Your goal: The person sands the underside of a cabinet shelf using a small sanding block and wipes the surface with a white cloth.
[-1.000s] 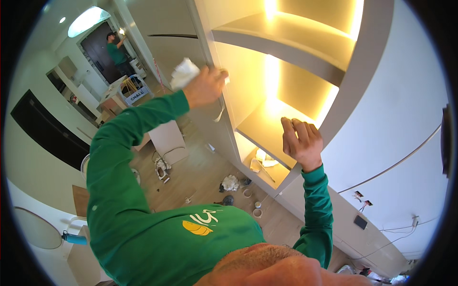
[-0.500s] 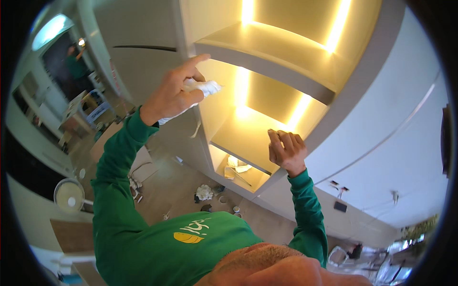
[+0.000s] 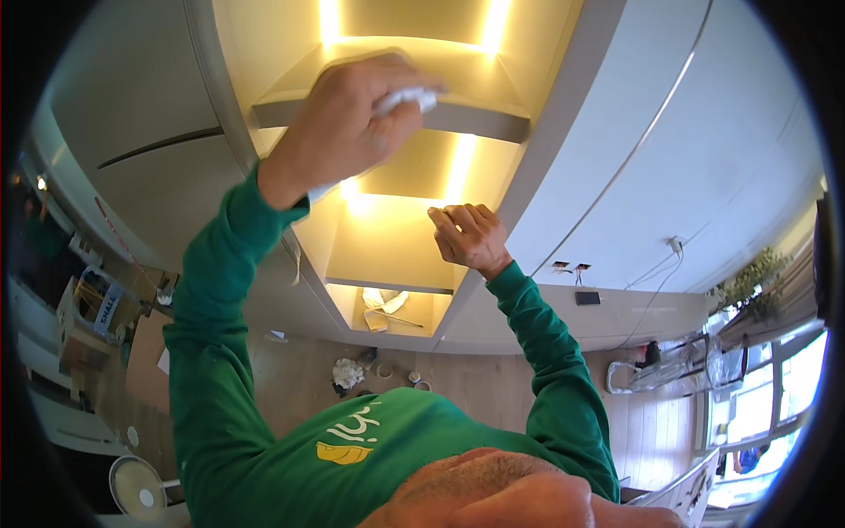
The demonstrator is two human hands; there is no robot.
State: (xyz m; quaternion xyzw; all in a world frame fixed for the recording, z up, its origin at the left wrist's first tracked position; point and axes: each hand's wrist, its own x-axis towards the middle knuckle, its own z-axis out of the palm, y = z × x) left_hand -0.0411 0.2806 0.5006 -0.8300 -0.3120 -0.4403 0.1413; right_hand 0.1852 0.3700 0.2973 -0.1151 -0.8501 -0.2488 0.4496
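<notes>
My left hand [image 3: 352, 119] is closed around a bunched white cloth [image 3: 407, 99], in front of the edge of the upper shelf [image 3: 493, 125] of a lit cabinet. Part of the cloth hangs below my wrist, and a thin pale strip [image 3: 297, 268] dangles lower down. My right hand [image 3: 473, 239] is raised before the middle compartment, its fingers curled in; whatever they may hold is hidden. Below both hands lies the lower shelf [image 3: 387, 251]. In the bottom compartment are a crumpled white cloth [image 3: 387, 304] and a thin stick.
Grey door panels [image 3: 167, 194] adjoin the cabinet on the left, a white wall [image 3: 669, 167] on the right. Wires stick out of wall boxes [image 3: 572, 267]. A crumpled white heap [image 3: 348, 373] and rolls of tape lie on the floor. A plastic-wrapped object [image 3: 678, 374] stands right.
My view has swung to the right, so the cabinet sits further left. My left hand with the cloth has moved across in front of the upper shelf. The right hand stays curled.
</notes>
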